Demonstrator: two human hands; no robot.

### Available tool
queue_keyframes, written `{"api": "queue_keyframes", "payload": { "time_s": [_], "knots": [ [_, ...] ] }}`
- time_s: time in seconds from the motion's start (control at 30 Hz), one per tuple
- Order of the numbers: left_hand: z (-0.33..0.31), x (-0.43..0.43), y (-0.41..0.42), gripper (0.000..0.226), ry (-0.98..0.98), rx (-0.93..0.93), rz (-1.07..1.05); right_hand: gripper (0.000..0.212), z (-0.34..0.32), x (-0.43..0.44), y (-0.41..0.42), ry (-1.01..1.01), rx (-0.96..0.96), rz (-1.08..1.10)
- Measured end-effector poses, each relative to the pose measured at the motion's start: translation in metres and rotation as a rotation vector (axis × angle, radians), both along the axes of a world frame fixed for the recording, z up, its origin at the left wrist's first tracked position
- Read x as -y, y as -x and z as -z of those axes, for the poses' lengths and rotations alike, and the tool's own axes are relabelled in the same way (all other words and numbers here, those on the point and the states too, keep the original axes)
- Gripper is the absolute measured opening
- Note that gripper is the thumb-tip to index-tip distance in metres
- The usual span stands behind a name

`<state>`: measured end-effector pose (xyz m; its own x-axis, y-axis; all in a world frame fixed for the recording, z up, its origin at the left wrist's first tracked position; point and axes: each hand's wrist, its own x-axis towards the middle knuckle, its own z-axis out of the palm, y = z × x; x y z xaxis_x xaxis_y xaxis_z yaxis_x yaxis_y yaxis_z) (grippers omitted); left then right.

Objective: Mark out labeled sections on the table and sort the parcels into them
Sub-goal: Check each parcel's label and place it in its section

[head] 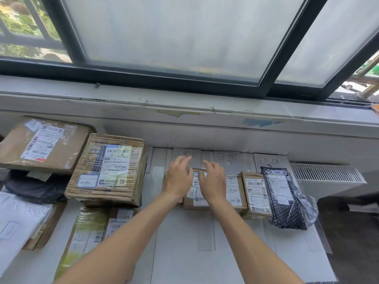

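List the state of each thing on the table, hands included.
left hand, open, fingers spread over the small box
right hand, open, over the same box
small box, lying flat, label up
black mailer, lying flat, label up
large box, taped shut, stacked on another parcel

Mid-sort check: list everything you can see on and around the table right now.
Big boxes: at least four, brown, stacked left.
Small boxes: three visible, brown, row below labels.
Mailer: one, black, row's right end.
Bags: two, white and black, far left.
Labels: three, white, handwritten, table's far edge.
Table: one, white.
Radiator: one, white, right.
Window: one, dark-framed, above.
Hands: two, bare; left hand and right hand over the leftmost small box.
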<state>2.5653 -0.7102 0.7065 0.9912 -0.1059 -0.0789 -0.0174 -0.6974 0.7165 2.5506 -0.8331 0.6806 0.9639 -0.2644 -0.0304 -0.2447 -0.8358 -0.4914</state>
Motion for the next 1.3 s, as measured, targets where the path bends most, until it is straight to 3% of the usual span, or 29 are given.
{"api": "queue_keyframes", "payload": {
  "time_s": [0.17,0.37,0.57,0.93,1.07,1.2,1.3],
  "knots": [
    [-0.055,-0.052,-0.045,0.051,-0.306,0.307,0.032,0.044,-0.057,-0.040,-0.035,0.140,0.182,-0.147],
    [-0.082,-0.174,-0.064,0.058,-0.543,0.259,-0.094,0.051,-0.101,-0.118,-0.061,0.166,0.218,-0.345],
    [-0.080,-0.279,-0.051,0.058,-0.563,0.164,-0.239,0.057,-0.102,-0.211,-0.068,0.179,0.197,-0.496],
    [-0.019,-0.421,-0.007,0.058,-0.597,0.038,-0.368,0.058,-0.061,-0.368,-0.064,0.113,0.096,-0.662],
    [0.000,-0.457,-0.012,0.060,-0.545,-0.002,-0.403,0.067,-0.052,-0.399,-0.073,-0.064,-0.064,-0.587],
    [0.014,-0.474,-0.030,0.064,-0.537,-0.058,-0.433,0.076,-0.041,-0.414,-0.084,-0.101,-0.181,-0.495],
    [0.016,-0.481,-0.047,0.072,-0.458,-0.105,-0.500,0.086,-0.032,-0.422,-0.093,-0.264,-0.335,-0.302]
  ]
}}
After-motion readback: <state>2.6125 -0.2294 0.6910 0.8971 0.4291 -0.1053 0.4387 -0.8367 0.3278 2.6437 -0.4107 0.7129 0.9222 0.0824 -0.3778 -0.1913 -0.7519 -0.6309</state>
